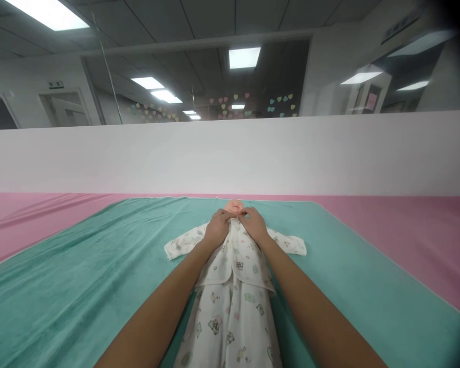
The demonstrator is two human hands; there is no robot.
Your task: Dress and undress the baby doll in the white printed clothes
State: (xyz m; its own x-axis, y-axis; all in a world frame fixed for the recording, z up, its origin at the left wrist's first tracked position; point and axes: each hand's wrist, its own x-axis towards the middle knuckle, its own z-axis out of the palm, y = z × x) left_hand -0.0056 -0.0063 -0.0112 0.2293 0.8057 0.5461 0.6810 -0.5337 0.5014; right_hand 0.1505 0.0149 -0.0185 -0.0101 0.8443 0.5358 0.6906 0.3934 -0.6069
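Observation:
A baby doll (235, 206) lies on its back on a teal towel (99, 271), head away from me. It wears a white printed baby suit (233, 286) with sleeves spread to both sides. My left hand (216, 228) and my right hand (254, 225) meet at the collar just below the doll's chin. Both hands have their fingers closed in a pinch on the fabric at the neckline. The doll's face is mostly hidden behind my hands.
The teal towel lies over a pink sheet (406, 235) covering a wide flat surface. A low white wall (230, 153) runs along the far edge, with glass panes and heart stickers above it.

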